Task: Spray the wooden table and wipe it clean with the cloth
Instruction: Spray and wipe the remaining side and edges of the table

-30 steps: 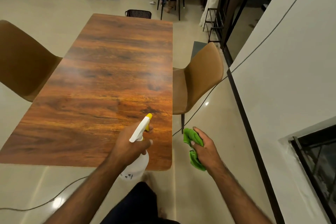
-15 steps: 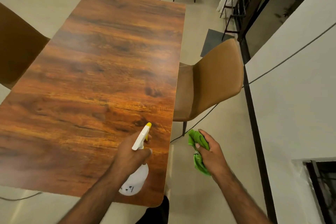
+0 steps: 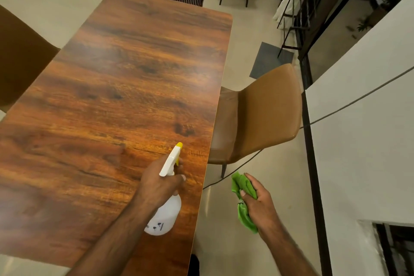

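Gripping spray bottle [image 3: 167,215] in left hand [image 3: 159,184] above table [image 3: 125,87], near right edge. Clutching bunched cloth [image 3: 244,217] in right hand [image 3: 261,205] off the table, over floor. Crowded on right by tan chair [image 3: 266,114], cable [image 3: 242,164] beneath.

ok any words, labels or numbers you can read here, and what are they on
Nothing here is legible.
Black marker scribbles low on the white plastic spray bottle with a yellow nozzle, held in the left hand: too small and blurred to read.
Brown wooden table, crumpled green cloth in the right hand, tan leather chair: no writing visible.
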Demonstrator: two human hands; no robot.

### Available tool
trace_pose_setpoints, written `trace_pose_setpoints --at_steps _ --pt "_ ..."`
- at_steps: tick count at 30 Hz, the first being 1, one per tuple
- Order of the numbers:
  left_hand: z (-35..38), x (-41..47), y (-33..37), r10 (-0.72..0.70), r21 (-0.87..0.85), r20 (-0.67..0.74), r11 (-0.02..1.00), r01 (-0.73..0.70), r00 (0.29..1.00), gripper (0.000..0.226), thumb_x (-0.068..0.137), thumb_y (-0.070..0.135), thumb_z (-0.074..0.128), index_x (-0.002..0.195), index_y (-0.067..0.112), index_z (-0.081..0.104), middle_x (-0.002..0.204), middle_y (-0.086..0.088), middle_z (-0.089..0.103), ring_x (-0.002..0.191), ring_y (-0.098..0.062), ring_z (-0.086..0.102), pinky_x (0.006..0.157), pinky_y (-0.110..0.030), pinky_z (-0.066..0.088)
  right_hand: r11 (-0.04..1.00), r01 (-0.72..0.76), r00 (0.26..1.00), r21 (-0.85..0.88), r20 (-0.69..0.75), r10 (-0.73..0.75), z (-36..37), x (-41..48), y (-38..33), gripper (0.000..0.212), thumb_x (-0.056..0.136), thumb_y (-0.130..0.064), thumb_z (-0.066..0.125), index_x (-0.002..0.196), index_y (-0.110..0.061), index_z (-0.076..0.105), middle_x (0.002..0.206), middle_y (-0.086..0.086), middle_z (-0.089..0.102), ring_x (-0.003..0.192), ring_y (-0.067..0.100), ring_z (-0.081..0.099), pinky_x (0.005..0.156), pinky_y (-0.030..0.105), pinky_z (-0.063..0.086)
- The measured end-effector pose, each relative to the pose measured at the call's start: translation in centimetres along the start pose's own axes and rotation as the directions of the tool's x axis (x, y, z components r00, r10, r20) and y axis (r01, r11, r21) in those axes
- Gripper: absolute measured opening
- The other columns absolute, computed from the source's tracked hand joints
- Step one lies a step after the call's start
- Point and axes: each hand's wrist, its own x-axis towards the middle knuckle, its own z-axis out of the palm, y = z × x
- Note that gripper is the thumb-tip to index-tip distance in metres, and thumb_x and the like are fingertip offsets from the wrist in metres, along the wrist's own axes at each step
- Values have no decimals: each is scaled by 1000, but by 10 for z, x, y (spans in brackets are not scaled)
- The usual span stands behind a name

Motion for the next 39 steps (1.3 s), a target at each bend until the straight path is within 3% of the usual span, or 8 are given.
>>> trace_pose_setpoints --at_steps 4,8,14,18,25,28,32,39 --pt "1 12 14 12 3 -53 1000 -12 999 21 81 -3 71 91 15 69 86 -14 70 60 -21 64 52 -27 53 1000 -1 999 -5 53 1 12 6 -9 53 99 -9 60 146 -32 50 137 -10 56 124 13 54 106 35 46" --pt "0 14 16 16 -45 -57 999 -18 998 22 81 -2 73 94 16 69 88 -11 70 62 -21 63 53 -28 53 999 24 994 -22 109 -21 22 17 -18 53 97 -8 62 143 -33 52 135 -11 59 123 11 55 111 41 44" --pt "1 -2 6 -19 -31 -52 999 18 998 26 80 1 75 98 18 70 91 -7 71 56 -16 62 50 -19 49 998 49 982 -41 187 -40 31 30 -23 54 97 -10 62 142 -37 52 132 -12 61 119 7 57 105 37 48" --pt "4 -15 -6 -67 -54 -57 996 64 996 30 77 0 75 97 22 71 92 -4 72 50 -20 61 55 -34 55 994 69 971 -81 235 -48 27 38 -19 54 97 -9 62 143 -34 52 131 -10 61 116 4 57 97 27 45" --pt "17 -40 -8 -92 4 -136 996 94 986 20 74 -3 70 82 15 66 78 -19 67 48 -22 58 50 -33 52 993 86 952 -78 299 -59 16 50 -9 55 96 -9 64 144 -35 52 131 -11 60 117 7 57 99 29 46" --pt "21 -53 -10 -88 -9 -164 996 88 982 23 76 -1 73 86 19 67 77 -16 67 47 -19 59 50 -29 51 991 106 938 -82 339 -73 18 55 0 54 95 -11 64 140 -38 54 131 -8 62 114 8 61 99 35 52" --pt "23 -78 -21 -152 -17 -192 988 151 970 27 80 -4 74 91 20 69 84 -8 70 49 -15 61 50 -19 51 991 123 928 -53 359 -96 24 50 4 52 95 -10 64 140 -36 55 127 -8 62 110 5 61 91 26 52" --pt "15 -131 -70 -246 60 -161 964 259 956 28 73 -1 70 83 25 70 79 -13 72 45 -19 60 53 -28 52 991 132 937 31 322 -135 51 19 30 52 93 -10 66 138 -34 57 125 -9 65 111 10 64 98 37 54"
